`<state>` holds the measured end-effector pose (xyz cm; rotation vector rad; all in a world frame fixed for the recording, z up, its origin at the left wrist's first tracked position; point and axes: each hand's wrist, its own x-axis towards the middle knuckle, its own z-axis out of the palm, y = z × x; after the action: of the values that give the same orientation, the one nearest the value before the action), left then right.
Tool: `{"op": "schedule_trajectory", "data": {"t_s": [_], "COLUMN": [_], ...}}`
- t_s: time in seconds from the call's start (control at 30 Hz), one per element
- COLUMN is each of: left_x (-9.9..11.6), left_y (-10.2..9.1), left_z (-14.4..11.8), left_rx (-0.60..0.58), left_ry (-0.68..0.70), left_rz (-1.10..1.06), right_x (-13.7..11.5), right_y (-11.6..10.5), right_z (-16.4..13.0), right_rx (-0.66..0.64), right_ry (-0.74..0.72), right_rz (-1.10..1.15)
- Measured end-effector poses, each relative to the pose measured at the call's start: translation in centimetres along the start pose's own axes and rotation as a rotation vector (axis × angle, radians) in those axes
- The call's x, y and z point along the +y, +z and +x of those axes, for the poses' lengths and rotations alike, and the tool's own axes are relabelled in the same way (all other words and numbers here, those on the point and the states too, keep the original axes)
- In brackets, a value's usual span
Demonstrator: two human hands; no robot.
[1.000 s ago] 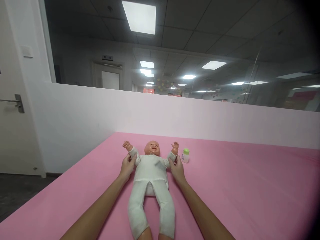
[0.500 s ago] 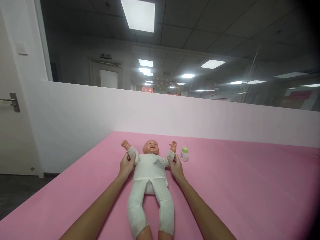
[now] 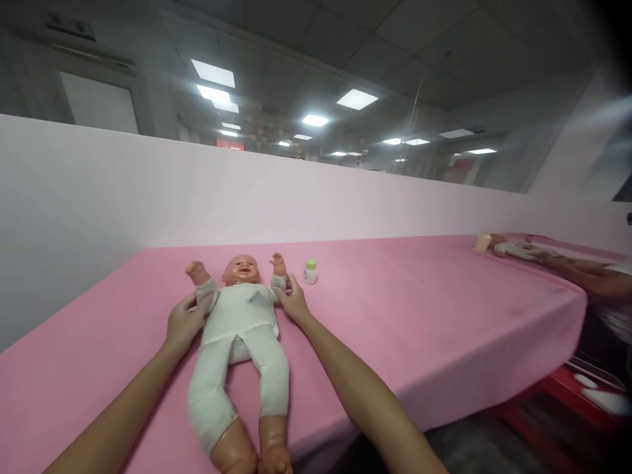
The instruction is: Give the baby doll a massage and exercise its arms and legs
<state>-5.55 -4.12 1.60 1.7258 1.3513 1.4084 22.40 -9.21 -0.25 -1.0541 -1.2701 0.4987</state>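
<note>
A baby doll [image 3: 241, 316] with a white cloth body lies on its back on the pink-covered table [image 3: 395, 309], head toward the wall. Both its arms are raised out to the sides. My left hand [image 3: 185, 322] is closed around the doll's sleeved arm on the left of the view. On the other side, my right hand [image 3: 295, 299] grips the other sleeved arm, thumb on the inner side. Just beyond my right hand stands a small bottle [image 3: 310, 272] with a green cap.
At the far right of the table, another person's arms [image 3: 573, 266] reach to a second doll [image 3: 523, 250]. Beside that doll's head is a pale yellow object [image 3: 482, 242]. A white low wall [image 3: 296, 197] with glass above runs along the back. Something red [image 3: 557, 388] sits under the table edge.
My view has turned to the right, bringing the other person and second doll into sight. Both hands still hold the doll's arms, and the doll's pose is nearly the same.
</note>
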Motion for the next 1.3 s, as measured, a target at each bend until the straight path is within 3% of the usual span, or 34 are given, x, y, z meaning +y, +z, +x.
{"op": "schedule_trajectory", "data": {"t_s": [0.07,0.13,0.27,0.37,0.5,0.67,0.9,1.17,1.3], "left_x": [0.0,0.0,0.1,0.6,1.4,1.8,1.5,1.1,1.3], "left_y": [0.1,0.3,0.8,1.0,1.1,1.2,1.5,2.0,2.1], "left_z": [0.2,0.4,0.3,-0.3,-0.9,-0.8,-0.7,-1.4,-1.9], "left_rx": [0.027,0.004,-0.051,-0.052,-0.011,0.025,0.043,0.049,0.067], "left_ry": [-0.025,-0.051,0.207,0.286,0.215,0.07,0.211,0.224,0.199], "left_rz": [0.067,0.13,0.228,0.276,0.26,0.267,0.193,0.002,-0.076], "right_x": [-0.1,-0.2,-0.4,-0.5,-0.6,-0.6,-0.2,0.6,0.3], "right_y": [-0.2,-0.5,-0.9,-1.0,-1.3,-1.5,-1.0,-1.2,-1.4], "right_z": [0.1,0.2,0.3,0.1,-0.1,0.2,0.2,-0.5,-0.7], "right_rx": [0.045,0.006,-0.131,-0.134,-0.071,0.0,-0.15,-0.048,-0.059], "right_ry": [0.017,-0.022,-0.206,-0.178,-0.061,-0.048,-0.244,-0.129,-0.123], "right_rz": [-0.027,-0.076,-0.256,-0.23,-0.087,-0.096,-0.302,-0.135,-0.139]}}
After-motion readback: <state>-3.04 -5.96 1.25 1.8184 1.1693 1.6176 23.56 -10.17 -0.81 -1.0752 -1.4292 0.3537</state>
